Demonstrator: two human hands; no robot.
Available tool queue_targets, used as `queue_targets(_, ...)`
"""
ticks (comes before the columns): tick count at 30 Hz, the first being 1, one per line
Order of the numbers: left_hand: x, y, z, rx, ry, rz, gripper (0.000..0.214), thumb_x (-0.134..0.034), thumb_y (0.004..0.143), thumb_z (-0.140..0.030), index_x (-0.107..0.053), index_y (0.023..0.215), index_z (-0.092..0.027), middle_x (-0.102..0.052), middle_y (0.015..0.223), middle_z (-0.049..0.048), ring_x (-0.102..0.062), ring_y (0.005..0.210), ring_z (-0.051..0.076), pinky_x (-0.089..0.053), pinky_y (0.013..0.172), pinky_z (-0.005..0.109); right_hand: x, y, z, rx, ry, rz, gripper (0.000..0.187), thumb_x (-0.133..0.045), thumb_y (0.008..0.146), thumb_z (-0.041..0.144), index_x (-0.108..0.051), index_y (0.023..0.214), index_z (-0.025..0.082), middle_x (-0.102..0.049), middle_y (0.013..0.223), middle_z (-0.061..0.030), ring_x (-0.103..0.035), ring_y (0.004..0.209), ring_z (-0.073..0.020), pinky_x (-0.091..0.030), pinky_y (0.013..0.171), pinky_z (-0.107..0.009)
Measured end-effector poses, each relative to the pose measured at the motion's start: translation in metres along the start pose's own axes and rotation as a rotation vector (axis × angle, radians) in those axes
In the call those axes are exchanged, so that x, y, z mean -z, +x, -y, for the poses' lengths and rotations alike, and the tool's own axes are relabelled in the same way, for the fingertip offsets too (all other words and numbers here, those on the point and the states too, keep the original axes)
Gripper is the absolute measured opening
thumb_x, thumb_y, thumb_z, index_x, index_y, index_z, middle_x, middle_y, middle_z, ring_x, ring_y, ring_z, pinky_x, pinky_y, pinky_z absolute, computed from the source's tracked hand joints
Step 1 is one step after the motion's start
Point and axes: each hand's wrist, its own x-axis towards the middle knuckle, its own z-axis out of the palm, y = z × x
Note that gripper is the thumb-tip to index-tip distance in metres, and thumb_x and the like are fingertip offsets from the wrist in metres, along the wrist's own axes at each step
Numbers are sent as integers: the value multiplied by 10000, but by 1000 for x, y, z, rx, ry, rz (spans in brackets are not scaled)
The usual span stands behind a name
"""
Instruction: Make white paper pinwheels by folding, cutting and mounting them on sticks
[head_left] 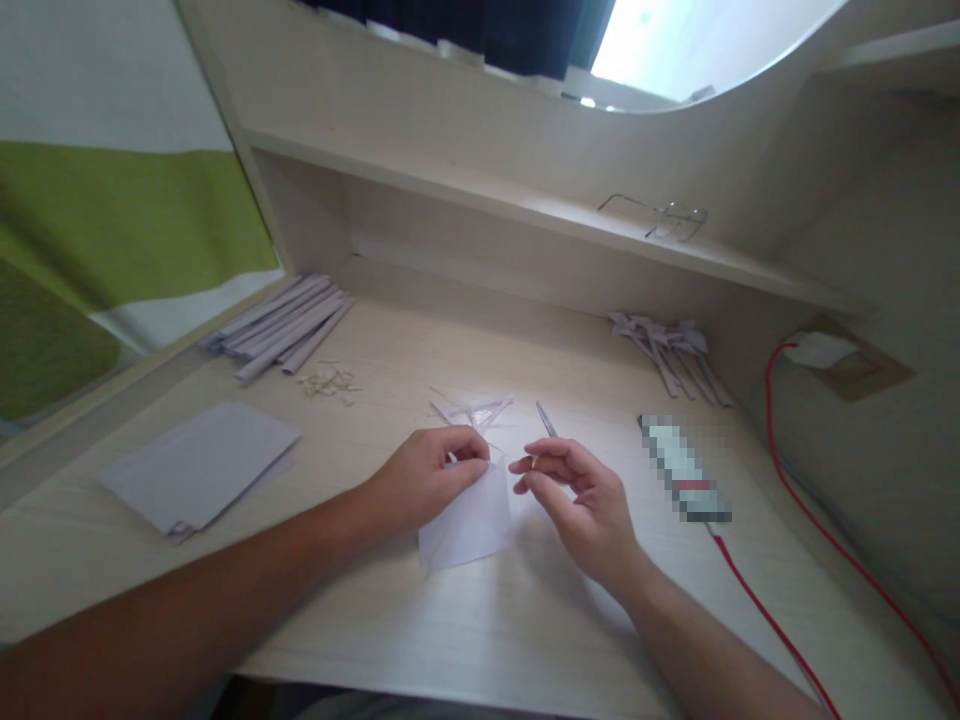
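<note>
My left hand (435, 472) rests on the desk with its fingers curled, pinching the top edge of a folded white paper sheet (469, 520) that lies under and in front of it. My right hand (581, 495) hovers just to the right of the paper, thumb and fingers pinched on a thin metal tool, probably small scissors or tweezers (545, 420), whose tip points away from me. Thin paper offcuts (472, 408) lie just beyond both hands.
A stack of white sheets (199, 462) lies at the left, rolled paper tubes (281, 325) at the back left, small scraps (330, 382) beside them. Folded paper pieces (671, 350) sit back right. A blurred device (682, 468) with a red cable (780, 630) lies right. Glasses (660, 218) rest on the shelf.
</note>
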Motion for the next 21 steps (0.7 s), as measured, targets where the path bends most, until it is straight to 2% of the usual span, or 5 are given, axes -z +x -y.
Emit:
queue_targets(4,0,2,2,40,-161,26,112,-627,823,-250,-714,808,-181,-664,771,-4,-576,710,143,-407,607,242,-1,-3,1,-15,30,22,109,-662,945,291,-686,1007,204,-784,847,-57,-744,712,-206,-601,676,-347)
queue_targets(8,-2,3,0,87,-336,54,127,-659,778,-291,-675,764,-166,-612,704,-5,-528,649,136,-389,581,250,1,-3,0,5,-48,23,124,-673,949,318,-731,977,212,-706,712,-25,-636,573,-163,-520,533,-301)
queue_targets(12,-5,3,-2,99,-380,42,129,-677,742,-291,-660,739,-163,-598,687,-6,-515,643,134,-379,577,247,3,-2,5,200,-187,-63,78,-700,929,258,-775,947,250,-662,873,-51,-626,792,-189,-521,714,-338)
queue_targets(15,-5,3,-5,127,-379,41,142,-683,735,-301,-659,736,-161,-594,683,-9,-509,633,130,-375,570,241,2,-4,6,232,-119,-45,80,-679,948,237,-756,970,244,-695,934,-59,-660,884,-206,-534,802,-357)
queue_targets(21,-6,2,-8,157,-373,56,161,-683,754,-304,-666,765,-144,-616,708,-4,-518,648,126,-382,581,236,-3,-10,0,135,-75,101,119,-664,964,267,-748,1024,207,-688,721,-7,-622,583,-130,-491,531,-249)
